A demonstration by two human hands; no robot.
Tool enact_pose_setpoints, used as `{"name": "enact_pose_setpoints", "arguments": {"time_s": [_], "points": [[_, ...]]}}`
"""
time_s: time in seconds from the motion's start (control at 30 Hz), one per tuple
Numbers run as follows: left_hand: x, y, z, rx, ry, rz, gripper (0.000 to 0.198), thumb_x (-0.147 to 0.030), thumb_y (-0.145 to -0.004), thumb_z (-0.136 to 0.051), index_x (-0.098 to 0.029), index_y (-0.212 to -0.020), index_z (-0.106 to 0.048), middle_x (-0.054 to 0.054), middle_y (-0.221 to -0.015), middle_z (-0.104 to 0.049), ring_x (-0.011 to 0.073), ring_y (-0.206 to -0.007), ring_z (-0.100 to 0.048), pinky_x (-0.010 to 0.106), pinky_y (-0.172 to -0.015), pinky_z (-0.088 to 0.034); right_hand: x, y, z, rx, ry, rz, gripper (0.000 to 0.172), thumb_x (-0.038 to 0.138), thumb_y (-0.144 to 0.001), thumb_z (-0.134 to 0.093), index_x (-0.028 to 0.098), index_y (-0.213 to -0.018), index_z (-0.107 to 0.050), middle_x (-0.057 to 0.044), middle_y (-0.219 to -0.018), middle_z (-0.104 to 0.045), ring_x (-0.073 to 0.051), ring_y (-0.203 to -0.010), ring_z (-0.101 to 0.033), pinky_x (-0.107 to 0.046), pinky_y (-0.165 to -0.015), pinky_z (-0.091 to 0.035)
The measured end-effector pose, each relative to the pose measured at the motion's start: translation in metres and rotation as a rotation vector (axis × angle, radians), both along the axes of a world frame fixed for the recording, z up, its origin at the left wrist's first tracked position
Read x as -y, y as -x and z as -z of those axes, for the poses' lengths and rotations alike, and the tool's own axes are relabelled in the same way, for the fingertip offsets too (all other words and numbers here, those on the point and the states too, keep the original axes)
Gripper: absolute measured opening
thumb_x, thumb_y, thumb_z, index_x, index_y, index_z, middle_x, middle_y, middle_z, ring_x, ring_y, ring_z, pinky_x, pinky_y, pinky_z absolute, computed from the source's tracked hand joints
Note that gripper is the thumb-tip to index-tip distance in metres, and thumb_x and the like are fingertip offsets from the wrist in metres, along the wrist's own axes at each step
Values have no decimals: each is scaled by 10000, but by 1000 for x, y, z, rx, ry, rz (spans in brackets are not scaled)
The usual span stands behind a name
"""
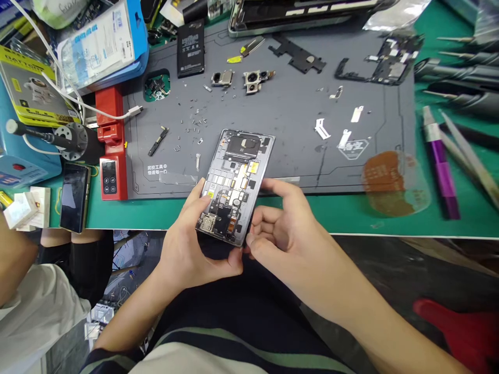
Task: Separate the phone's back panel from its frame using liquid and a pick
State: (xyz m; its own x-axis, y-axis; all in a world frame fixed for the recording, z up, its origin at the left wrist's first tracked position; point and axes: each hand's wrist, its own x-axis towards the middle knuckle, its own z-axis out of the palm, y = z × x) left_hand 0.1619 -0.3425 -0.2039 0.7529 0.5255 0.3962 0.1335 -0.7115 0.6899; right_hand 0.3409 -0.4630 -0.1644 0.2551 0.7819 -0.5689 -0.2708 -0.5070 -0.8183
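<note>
An opened phone point(237, 182), its inner boards and metal shields showing, is held tilted over the front edge of the bench. My left hand point(191, 239) grips it along the left side and under the bottom edge, fingers closed round it. My right hand point(284, 223) is at the lower right edge, with the index finger along the side and the other fingers curled in by the corner. Whether the right fingers pinch something small there is hidden. Beyond the phone lie loose screws point(195, 122) and a small black strip part point(158, 141) on the grey mat point(288, 124).
Camera modules point(255, 80), a battery point(191, 48) and a black frame piece point(384, 62) lie along the back of the mat. Screwdrivers point(460, 70) and a purple-handled tool point(440, 161) are at right. A red device point(113, 145) and another phone point(75, 197) stand left, near a seated person.
</note>
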Motion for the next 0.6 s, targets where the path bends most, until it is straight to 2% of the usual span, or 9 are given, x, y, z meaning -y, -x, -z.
{"name": "enact_pose_setpoints", "arguments": {"time_s": [0.37,0.6], "points": [[1,-3,-3,33,-51,11,1185,-276,-773,-961,-134,-1780,-352,256,-1646,-664,459,-1637,-627,513,-1165,-725,2,1,-1,-14,-7,28,827,388,-895,-710,321,-1616,-311,41,-941,-689,-196,-771,-727,-372,-718,-681],[4,-4,-3,6,-34,-4,1145,-293,-798,-930,-153,-1774,-348,272,-1664,-637,484,-1685,-563,551,-1162,-722,0,-1,0,8,-4,-6,790,395,-898,-667,340,-1601,-311,43,-950,-712,-218,-818,-762,-383,-720,-700]]}}
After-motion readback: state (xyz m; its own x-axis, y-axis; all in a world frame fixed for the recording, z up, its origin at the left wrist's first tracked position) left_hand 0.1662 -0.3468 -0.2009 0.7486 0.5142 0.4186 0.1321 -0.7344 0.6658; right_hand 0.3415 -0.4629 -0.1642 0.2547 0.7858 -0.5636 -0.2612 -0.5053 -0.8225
